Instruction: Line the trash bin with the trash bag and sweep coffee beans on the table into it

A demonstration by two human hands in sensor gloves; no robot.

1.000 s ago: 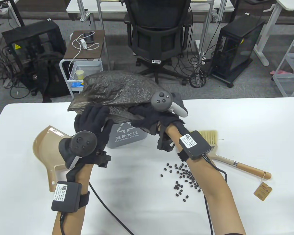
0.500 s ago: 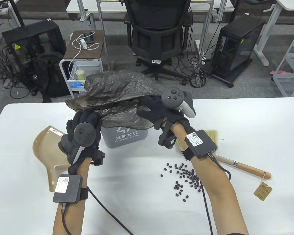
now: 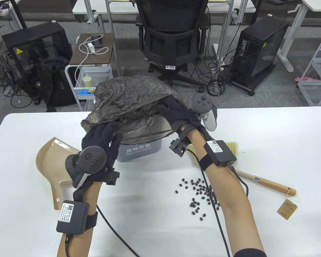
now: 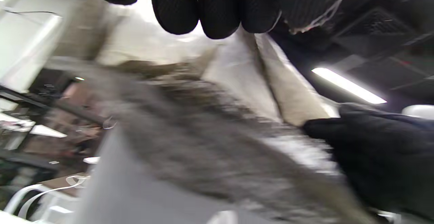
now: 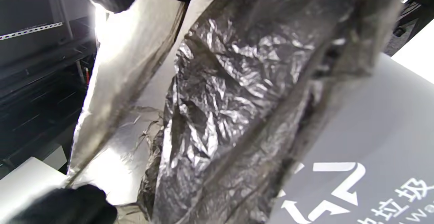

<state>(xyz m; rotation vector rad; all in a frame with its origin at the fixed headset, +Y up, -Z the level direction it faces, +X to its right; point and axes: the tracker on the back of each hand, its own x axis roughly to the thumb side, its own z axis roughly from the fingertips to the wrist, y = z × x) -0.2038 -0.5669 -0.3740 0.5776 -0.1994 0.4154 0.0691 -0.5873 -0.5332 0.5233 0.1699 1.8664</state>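
In the table view the trash bag [image 3: 131, 99] billows over the grey trash bin [image 3: 139, 150] at frame centre. The right hand [image 3: 180, 115] has pushed deeper into its mouth than a second ago, grasping film; the left hand [image 3: 103, 138] pinches the near edge. Coffee beans [image 3: 200, 195] wait lower right.

The left wrist view is blurred: fingertips [image 4: 217, 10] pinch film.

In the right wrist view the bag drapes the bin wall [image 5: 366, 156], so lining looks underway.

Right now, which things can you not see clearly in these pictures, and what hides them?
- Table view: the bin opening and rim are covered by the bag.
- Table view: the right hand fingertips reach under the bag, so its grip is hidden.
- Table view: the brush bristles are partly behind the right forearm.
- Left wrist view: motion blur smears the bag and bin.
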